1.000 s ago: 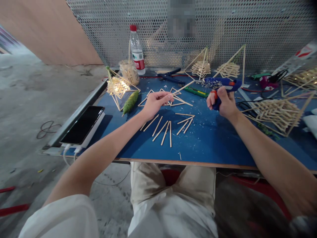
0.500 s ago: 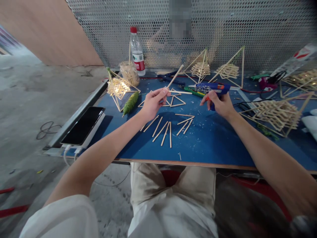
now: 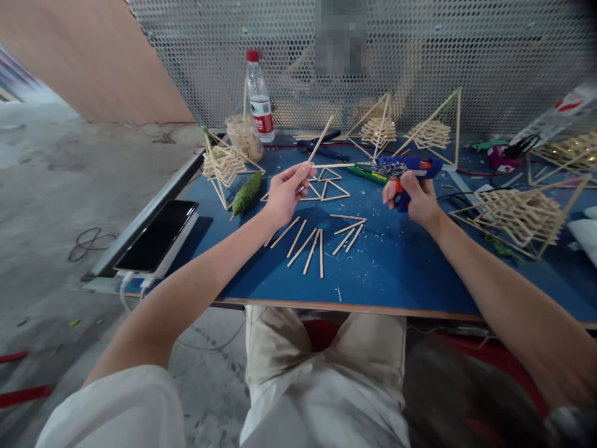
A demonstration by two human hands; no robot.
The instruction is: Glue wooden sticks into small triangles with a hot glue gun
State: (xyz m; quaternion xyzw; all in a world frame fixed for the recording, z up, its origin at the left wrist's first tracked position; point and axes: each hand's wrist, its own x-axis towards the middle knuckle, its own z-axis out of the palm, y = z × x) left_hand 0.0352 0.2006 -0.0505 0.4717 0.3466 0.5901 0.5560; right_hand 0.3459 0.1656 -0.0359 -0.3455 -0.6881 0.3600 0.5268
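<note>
My left hand [image 3: 288, 191] pinches thin wooden sticks [image 3: 321, 139] that meet at an angle by the fingertips; one slants upward, the other points right. In my right hand [image 3: 417, 194] is a blue hot glue gun [image 3: 408, 165] with an orange trigger, fingers wrapped round its handle. Its nozzle points left, close to the tip of the right-pointing stick; whether they touch I cannot tell. Stick triangles [image 3: 334, 190] lie on the blue table beyond my left hand. Several loose sticks [image 3: 311, 251] are spread between my forearms.
A phone [image 3: 158, 236] on a white block lies at the left edge. Nearby are a green yarn cone [image 3: 246, 194], a jar of sticks [image 3: 244, 138] and a water bottle [image 3: 260, 102]. Green-handled cutter [image 3: 368, 174] and pliers [image 3: 321, 149] lie behind. Stick lantern [image 3: 522, 214] stands right.
The fingers of my right hand have closed round the glue gun's handle. The sticks in my left hand have shifted slightly left. The left lantern's glow has gone out.
</note>
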